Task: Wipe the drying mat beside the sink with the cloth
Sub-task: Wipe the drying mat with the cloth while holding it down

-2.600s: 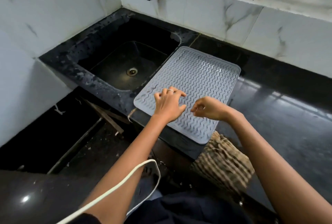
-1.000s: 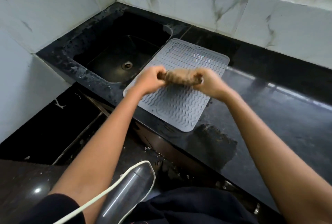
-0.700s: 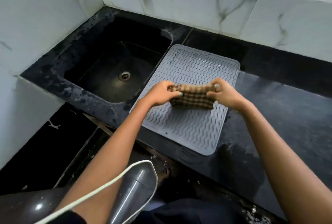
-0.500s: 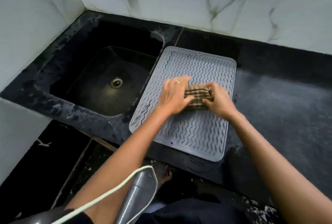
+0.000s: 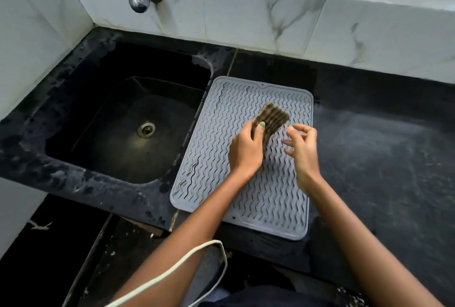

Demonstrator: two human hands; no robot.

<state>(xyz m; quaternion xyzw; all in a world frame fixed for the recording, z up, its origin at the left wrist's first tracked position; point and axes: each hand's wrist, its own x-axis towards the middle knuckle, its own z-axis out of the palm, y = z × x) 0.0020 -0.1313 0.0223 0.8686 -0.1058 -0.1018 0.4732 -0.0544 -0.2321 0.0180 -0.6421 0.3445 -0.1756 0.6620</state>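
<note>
With the left hand (image 5: 245, 151) gripping the bunched brown checked cloth (image 5: 272, 119) on the grey ridged silicone drying mat (image 5: 275, 196) beside the sink, right hand (image 5: 304, 149) open and empty, a hard stroke could skid the unheld mat.

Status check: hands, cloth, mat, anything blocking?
Left hand shut on cloth, over mat. Right hand open, empty, beside cloth. Mat flat beside sink. Nothing in the way.
</note>
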